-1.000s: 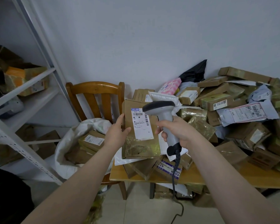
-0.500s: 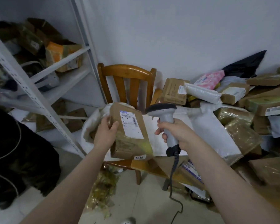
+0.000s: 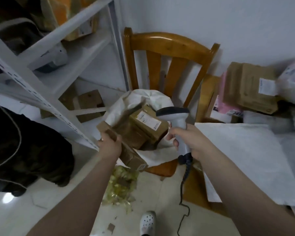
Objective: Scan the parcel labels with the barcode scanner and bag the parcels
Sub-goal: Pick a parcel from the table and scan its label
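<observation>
My left hand [image 3: 110,145] grips a flat brown cardboard parcel [image 3: 129,155] by its edge, tilted over the mouth of a white bag [image 3: 148,99] that sits on a wooden chair [image 3: 170,46]. Inside the bag lie other brown parcels, one with a white label [image 3: 147,120]. My right hand [image 3: 189,141] grips the handle of a grey barcode scanner [image 3: 174,114], its head just right of the bag opening and its black cable [image 3: 184,183] hanging to the floor.
A white metal shelf rack [image 3: 46,92] stands at left with boxes on it. A dark garment [image 3: 19,147] lies lower left. Parcels [image 3: 250,87] pile on the table at right, over a white sheet [image 3: 245,155]. Crumpled yellowish wrap [image 3: 121,186] and a white shoe [image 3: 147,222] are on the floor.
The view swung left and down toward the chair. My left hand carried the parcel from upright in front of the scanner down to the bag's mouth, label now turned away.
</observation>
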